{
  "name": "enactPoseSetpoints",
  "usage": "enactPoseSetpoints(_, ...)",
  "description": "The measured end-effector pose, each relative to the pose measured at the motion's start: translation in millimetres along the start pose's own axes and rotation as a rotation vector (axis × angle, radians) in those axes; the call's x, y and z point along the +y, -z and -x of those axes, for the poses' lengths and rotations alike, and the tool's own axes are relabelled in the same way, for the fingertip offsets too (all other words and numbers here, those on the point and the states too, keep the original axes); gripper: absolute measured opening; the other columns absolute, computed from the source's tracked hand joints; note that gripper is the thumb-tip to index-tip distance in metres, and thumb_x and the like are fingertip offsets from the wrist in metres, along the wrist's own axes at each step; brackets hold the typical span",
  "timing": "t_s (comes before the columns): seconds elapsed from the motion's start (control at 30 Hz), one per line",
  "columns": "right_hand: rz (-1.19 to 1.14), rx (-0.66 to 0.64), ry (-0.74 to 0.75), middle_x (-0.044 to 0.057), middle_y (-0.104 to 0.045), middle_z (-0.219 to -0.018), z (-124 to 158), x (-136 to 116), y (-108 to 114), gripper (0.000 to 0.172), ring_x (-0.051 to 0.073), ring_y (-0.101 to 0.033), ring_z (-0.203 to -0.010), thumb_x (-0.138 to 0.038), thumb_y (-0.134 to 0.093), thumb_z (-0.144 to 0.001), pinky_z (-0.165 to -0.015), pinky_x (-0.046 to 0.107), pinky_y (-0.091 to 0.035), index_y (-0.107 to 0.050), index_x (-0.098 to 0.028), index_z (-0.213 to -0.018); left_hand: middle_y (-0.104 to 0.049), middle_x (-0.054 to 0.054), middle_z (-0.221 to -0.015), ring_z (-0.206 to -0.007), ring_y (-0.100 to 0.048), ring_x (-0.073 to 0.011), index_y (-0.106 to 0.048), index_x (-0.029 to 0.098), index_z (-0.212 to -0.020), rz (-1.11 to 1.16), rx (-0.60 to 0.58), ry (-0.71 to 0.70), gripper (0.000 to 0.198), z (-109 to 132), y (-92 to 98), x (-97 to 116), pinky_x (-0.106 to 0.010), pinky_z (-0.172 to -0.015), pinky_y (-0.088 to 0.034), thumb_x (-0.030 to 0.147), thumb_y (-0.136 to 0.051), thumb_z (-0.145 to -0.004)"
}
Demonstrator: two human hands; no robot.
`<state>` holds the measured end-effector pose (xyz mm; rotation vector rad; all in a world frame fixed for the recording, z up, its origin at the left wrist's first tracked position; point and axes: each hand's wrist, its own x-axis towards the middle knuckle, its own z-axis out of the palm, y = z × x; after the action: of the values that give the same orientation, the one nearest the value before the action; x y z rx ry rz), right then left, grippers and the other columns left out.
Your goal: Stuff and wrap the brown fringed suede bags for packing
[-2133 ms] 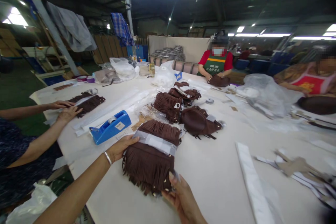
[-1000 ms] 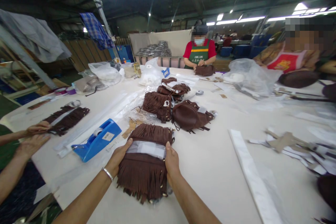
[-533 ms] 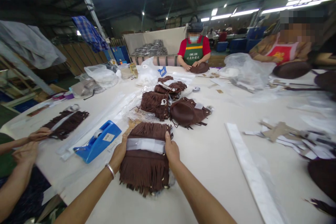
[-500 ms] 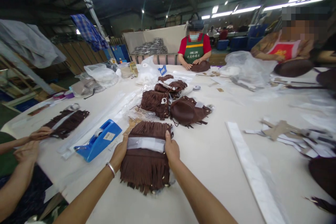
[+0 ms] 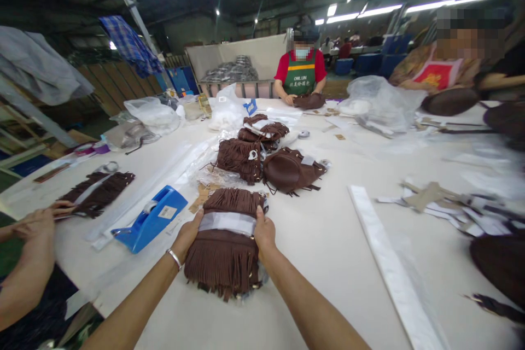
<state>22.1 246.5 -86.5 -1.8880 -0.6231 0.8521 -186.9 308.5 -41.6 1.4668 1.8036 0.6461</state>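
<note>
A dark brown fringed bag (image 5: pixel 223 262) with a pale band across its middle is held between my two hands, over the near part of the table. My left hand (image 5: pixel 189 235) grips its left edge, a silver bracelet (image 5: pixel 174 258) on the wrist. On the opposite edge my right hand (image 5: pixel 264 229) is closed, thumb on top beside the band. The fingers under the bag are hidden. Just beyond lie several more brown bags: a fringed one (image 5: pixel 238 158), a smooth rounded one (image 5: pixel 292 171) and a banded one (image 5: pixel 262 131) behind them.
Left of the bag stands a blue tape dispenser (image 5: pixel 151 221). A co-worker's hands (image 5: pixel 39 224) touch another fringed bag (image 5: pixel 96 194) at far left. A long white strip (image 5: pixel 381 251) and paper scraps (image 5: pixel 438 205) lie to the right. Two people work across the table (image 5: pixel 328 219).
The view has shifted slightly, so most things sit a little further left. Both hands keep hold of the fringed bag, which has hardly moved.
</note>
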Motion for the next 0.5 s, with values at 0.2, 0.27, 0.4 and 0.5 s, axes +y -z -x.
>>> enactPoseSetpoints(0.2, 0.051, 0.016, -0.010, 0.012, -0.072, -0.079, 11.0, 1.1, 6.1, 0.059, 0.027, -0.067, -0.075, -0.061, -0.022, -0.094, -0.060, 0.031, -0.044, -0.059, -0.021, -0.070, -0.068, -0.013, -0.117, -0.120, -0.057, -0.0300, -0.068, 0.012, -0.112, -0.027, -0.062, -0.131, 0.073, -15.1, 9.9, 3.8, -0.040, -0.108, -0.038, 0.072, -0.035, -0.085)
enactPoseSetpoints(0.27, 0.095, 0.013, -0.007, 0.015, -0.072, -0.085, 12.5, 0.4, 8.2, 0.057, 0.029, -0.067, -0.083, -0.059, -0.022, -0.095, -0.066, 0.033, -0.045, -0.059, -0.020, -0.075, -0.063, -0.011, -0.126, -0.128, -0.050, -0.0279, -0.065, 0.013, -0.118, -0.044, -0.057, -0.182, 0.071, -20.3, 9.8, 1.8, -0.038, -0.113, -0.031, 0.069, -0.035, -0.086)
enactPoseSetpoints(0.4, 0.180, -0.019, 0.035, 0.018, -0.071, -0.096, 10.9, -8.7, 12.1, 0.054, 0.033, -0.066, -0.096, -0.056, -0.024, -0.096, -0.077, 0.036, -0.046, -0.061, -0.019, -0.085, -0.061, -0.009, -0.130, -0.131, -0.046, -0.0261, -0.061, 0.014, -0.124, -0.060, -0.043, -0.235, 0.070, -23.0, 6.5, -2.9, -0.038, -0.115, -0.027, 0.066, -0.029, -0.088)
enactPoseSetpoints(0.5, 0.231, -0.044, 0.068, 0.019, -0.071, -0.099, 9.1, -16.1, 13.2, 0.056, 0.033, -0.066, -0.099, -0.055, -0.021, -0.097, -0.079, 0.037, -0.046, -0.061, -0.018, -0.091, -0.060, -0.009, -0.131, -0.130, -0.047, -0.0259, -0.060, 0.015, -0.125, -0.068, -0.022, -0.265, 0.070, -23.5, 6.5, -2.5, -0.038, -0.114, -0.029, 0.065, -0.027, -0.089)
